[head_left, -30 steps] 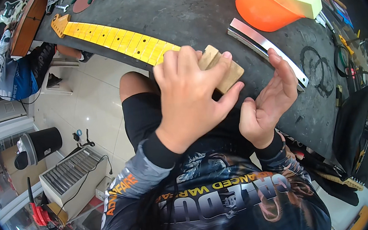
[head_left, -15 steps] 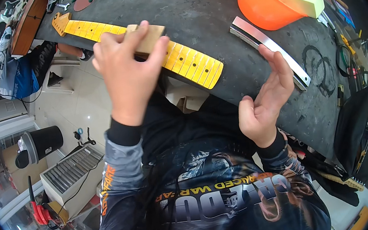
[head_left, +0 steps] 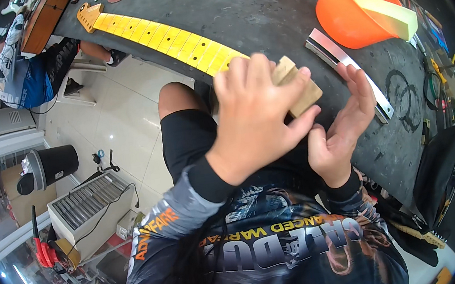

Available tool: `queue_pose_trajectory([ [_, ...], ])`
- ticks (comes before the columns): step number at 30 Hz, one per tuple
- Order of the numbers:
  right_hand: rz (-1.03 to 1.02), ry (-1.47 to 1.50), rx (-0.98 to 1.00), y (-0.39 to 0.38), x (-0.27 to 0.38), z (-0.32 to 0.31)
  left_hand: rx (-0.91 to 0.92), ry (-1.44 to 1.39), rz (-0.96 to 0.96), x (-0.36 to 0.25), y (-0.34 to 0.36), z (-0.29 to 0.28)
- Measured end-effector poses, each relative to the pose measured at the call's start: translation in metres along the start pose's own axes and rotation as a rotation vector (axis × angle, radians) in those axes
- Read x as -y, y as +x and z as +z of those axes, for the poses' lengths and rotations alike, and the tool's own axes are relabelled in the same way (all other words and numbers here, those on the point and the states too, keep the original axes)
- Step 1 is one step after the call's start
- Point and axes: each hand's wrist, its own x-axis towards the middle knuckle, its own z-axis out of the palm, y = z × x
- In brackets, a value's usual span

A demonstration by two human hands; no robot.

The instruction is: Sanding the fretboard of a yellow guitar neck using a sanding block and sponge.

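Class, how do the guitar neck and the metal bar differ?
The guitar neck is yellow with dark dots; the metal bar is silver and shiny.
The guitar neck has a wider headstock; the metal bar has none.
The left hand hides part of the guitar neck; the metal bar is nearer the right hand.
Both lie on the dark workbench.

Blk bin (head_left: 57, 166), seated co-worker (head_left: 30, 86), tiled flr (head_left: 130, 122)

Yellow guitar neck (head_left: 170, 36) with near end hidden by left hand (head_left: 258, 113) and wooden block (head_left: 308, 99), block partly covered by fingers (head_left: 293, 87), metal bar (head_left: 367, 84) partly behind right hand (head_left: 343, 126), orange bowl (head_left: 339, 14) cut off by top edge, tools (head_left: 437, 70) near right rim too small to tell.
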Motion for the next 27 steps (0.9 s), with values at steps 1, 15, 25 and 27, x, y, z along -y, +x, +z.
queue_pose_trajectory([
  [1,0.001,0.002,0.001,-0.001,0.0,-0.001,0.021,0.022,0.011,0.011,0.003,-0.006],
  [15,0.015,0.026,0.002,0.001,0.005,0.0,-0.146,0.343,-0.219,0.111,0.022,-0.028],
  [25,0.081,0.082,-0.127,-0.002,0.003,-0.001,-0.041,0.239,-0.143,0.077,0.004,-0.033],
  [27,0.121,-0.031,0.015,0.002,0.006,0.0,-0.148,0.294,-0.118,0.088,0.0,-0.028],
])
